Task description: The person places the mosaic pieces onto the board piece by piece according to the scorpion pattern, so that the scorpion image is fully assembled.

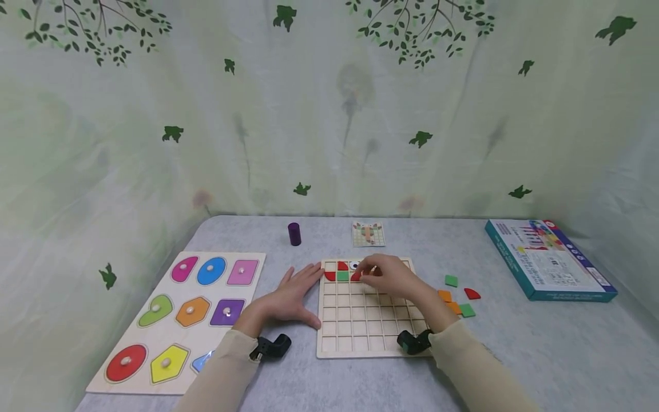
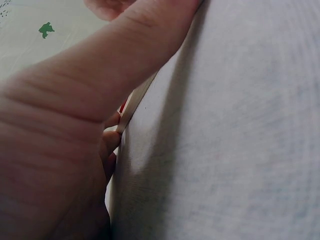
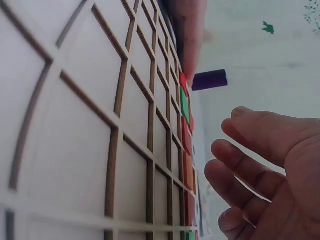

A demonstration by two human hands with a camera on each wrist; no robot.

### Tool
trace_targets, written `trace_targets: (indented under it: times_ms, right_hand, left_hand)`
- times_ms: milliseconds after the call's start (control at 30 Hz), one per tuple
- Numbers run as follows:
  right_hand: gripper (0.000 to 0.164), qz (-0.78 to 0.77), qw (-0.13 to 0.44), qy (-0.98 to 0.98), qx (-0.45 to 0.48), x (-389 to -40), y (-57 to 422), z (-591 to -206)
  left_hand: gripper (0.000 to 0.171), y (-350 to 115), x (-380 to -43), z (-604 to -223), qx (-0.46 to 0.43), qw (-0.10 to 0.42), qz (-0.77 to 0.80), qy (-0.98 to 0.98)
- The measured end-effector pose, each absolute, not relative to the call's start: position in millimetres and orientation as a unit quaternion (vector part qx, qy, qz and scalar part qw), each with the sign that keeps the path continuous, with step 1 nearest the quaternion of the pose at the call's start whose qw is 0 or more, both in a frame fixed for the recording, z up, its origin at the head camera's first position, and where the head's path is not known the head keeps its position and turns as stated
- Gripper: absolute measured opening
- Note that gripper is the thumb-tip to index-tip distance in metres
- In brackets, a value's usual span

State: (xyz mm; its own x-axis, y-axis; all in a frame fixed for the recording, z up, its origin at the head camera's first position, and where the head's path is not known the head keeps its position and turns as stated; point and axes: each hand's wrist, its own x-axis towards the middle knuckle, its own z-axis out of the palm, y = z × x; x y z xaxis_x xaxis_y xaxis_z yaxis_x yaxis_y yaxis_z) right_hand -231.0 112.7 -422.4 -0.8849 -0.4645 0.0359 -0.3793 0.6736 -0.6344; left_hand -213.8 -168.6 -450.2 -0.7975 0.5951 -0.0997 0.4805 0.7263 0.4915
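A wooden grid board [image 1: 352, 332] lies in front of me, with red pieces [image 1: 329, 276], a green square [image 1: 342, 276] and an eye piece [image 1: 353, 265] in its upper cells. My left hand [image 1: 292, 297] rests along the board's left edge, fingers spread and thumb near the lower side. My right hand [image 1: 388, 276] hovers over the upper part of the board, its fingertips close to a red piece [image 1: 355, 277]. In the right wrist view its fingers are loosely bent with nothing between them. An orange piece [image 3: 188, 170] also shows on the board there.
Loose green [image 1: 451, 281], orange [image 1: 444, 296] and red [image 1: 472, 293] pieces lie right of the board. A knobbed shape puzzle [image 1: 206, 355] is at left. Behind stand a purple cylinder [image 1: 294, 234] and a pattern card [image 1: 368, 234]. A box [image 1: 551, 263] lies far right.
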Motion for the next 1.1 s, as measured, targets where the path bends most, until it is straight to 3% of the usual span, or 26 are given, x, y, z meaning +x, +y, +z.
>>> trace_targets:
  times_ms: [267,667,1100]
  right_hand:
    - [0.018,-0.319,0.045,0.918,-0.231,-220,142,-418]
    - [0.024,-0.323,0.035,0.937,-0.130,-215,193,-421]
    - [0.031,-0.327,0.084,0.939,-0.070,-214,243,-425]
  left_hand:
    - [0.122,-168,-215,-453,0.296,0.126,0.222,0.921]
    - [0.122,-168,-215,-454,0.291,0.124,0.224,0.922]
    - [0.122,-169,-217,-455,0.292,0.126,0.220,0.922]
